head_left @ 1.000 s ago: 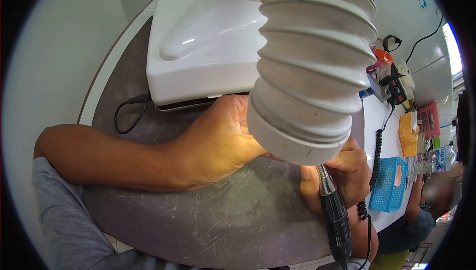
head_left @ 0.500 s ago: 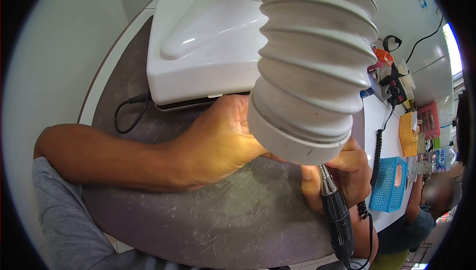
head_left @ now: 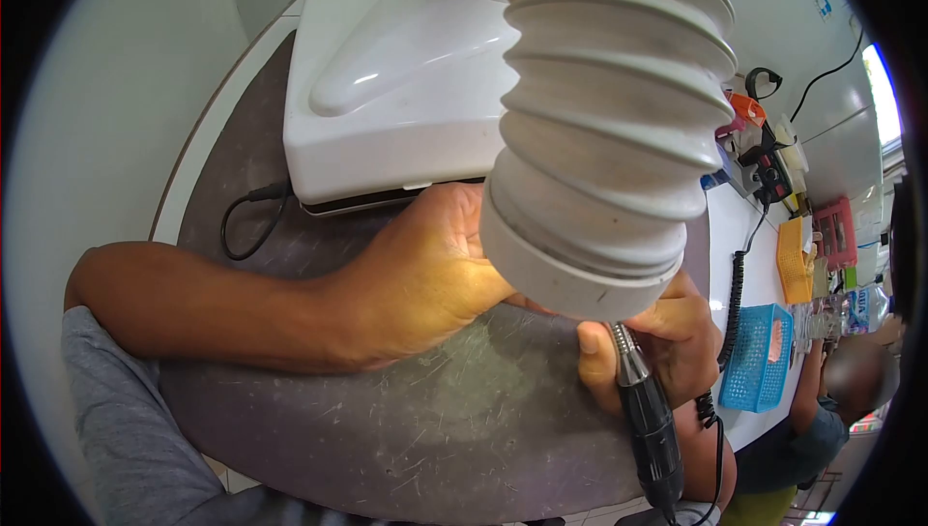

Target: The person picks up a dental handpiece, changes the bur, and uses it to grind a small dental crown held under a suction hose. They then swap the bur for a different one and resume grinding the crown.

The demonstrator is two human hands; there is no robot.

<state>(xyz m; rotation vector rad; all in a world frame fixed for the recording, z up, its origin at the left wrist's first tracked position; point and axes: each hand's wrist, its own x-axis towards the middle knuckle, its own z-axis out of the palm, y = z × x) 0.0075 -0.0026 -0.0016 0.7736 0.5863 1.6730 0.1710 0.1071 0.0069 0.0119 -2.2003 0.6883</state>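
We see the right hand (head_left: 667, 342) gripping a rotary handpiece (head_left: 646, 420), its tip hidden beneath the suction hose (head_left: 609, 120); the left hand (head_left: 420, 279) curls beside it, its hold and the work's progress unseen.

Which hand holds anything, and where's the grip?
Right hand grips the handpiece near its metal front end. Left hand: hidden behind the hose, cannot tell.

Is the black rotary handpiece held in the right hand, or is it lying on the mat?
Held. The right hand wraps the black rotary handpiece, which stands clear above the grey mat.
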